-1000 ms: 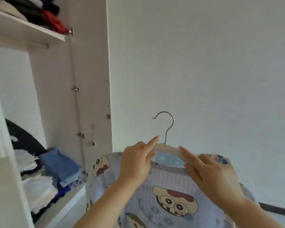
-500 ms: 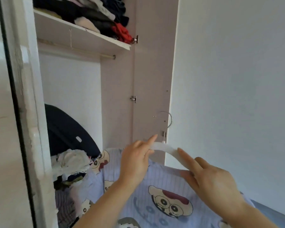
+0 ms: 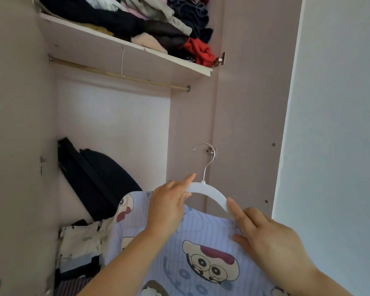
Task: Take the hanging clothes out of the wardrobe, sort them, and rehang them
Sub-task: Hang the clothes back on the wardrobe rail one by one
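Note:
A pale blue striped garment with cartoon faces [image 3: 201, 253] hangs on a white hanger [image 3: 209, 192] with a metal hook, held up in front of the open wardrobe. My left hand [image 3: 169, 206] grips the hanger's left arm together with the garment's shoulder. My right hand [image 3: 263, 233] pinches the hanger's right arm and the fabric there. The bare hanging rail [image 3: 115, 74] runs under the shelf, well above the hook.
The shelf [image 3: 124, 42] above the rail carries a heap of folded clothes [image 3: 158, 24]. A thin wire hook [image 3: 122, 63] dangles over the rail. A black bag [image 3: 94, 180] leans in the wardrobe over piled clothes [image 3: 79, 242]. The wardrobe door [image 3: 254, 103] stands at right.
The view has swung left and up, from the blank wall to the wardrobe's inside with its rail and shelf. Both hands keep their hold, and the hanger has come in front of the opening.

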`<act>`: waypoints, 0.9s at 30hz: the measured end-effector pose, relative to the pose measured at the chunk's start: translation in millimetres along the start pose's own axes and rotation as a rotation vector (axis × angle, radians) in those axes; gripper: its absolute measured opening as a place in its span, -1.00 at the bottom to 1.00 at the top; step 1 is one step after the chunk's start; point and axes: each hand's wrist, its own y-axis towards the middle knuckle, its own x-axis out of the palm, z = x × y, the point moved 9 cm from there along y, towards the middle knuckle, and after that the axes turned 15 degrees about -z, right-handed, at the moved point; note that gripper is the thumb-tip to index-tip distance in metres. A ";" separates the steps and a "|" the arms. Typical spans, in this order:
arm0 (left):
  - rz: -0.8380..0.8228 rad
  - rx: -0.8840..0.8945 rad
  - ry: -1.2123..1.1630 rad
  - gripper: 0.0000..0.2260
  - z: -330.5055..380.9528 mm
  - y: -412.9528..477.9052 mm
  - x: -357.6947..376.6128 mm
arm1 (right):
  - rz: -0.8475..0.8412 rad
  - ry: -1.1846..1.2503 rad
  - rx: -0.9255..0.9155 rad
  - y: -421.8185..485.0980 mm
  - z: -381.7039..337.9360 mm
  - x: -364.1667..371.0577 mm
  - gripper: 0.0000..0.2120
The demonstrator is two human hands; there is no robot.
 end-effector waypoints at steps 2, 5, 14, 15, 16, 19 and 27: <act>0.014 -0.015 -0.001 -0.59 -28.5 24.6 5.7 | 0.048 -0.045 -0.033 31.7 3.2 17.7 -0.42; 0.025 -0.026 -0.035 -0.60 -77.1 64.9 14.3 | 0.020 -0.039 -0.047 87.2 8.9 47.1 -0.50; 0.069 -0.048 0.045 -0.60 -183.9 204.8 3.6 | -0.022 -0.061 -0.016 262.1 34.6 91.9 -0.28; 0.093 -0.041 0.061 -0.59 -191.3 215.4 0.0 | -0.052 -0.077 0.001 281.2 37.9 94.7 -0.32; 0.111 -0.044 0.072 -0.58 -200.1 224.8 -3.5 | -0.056 -0.095 0.007 298.7 42.1 97.6 -0.38; 0.104 -0.059 0.107 -0.55 -233.0 247.5 -6.8 | -0.138 -0.085 0.067 353.9 65.6 121.2 -0.47; -0.025 -0.161 0.278 -0.55 -333.6 298.3 12.1 | -0.082 -0.090 0.114 527.0 133.9 165.1 -0.59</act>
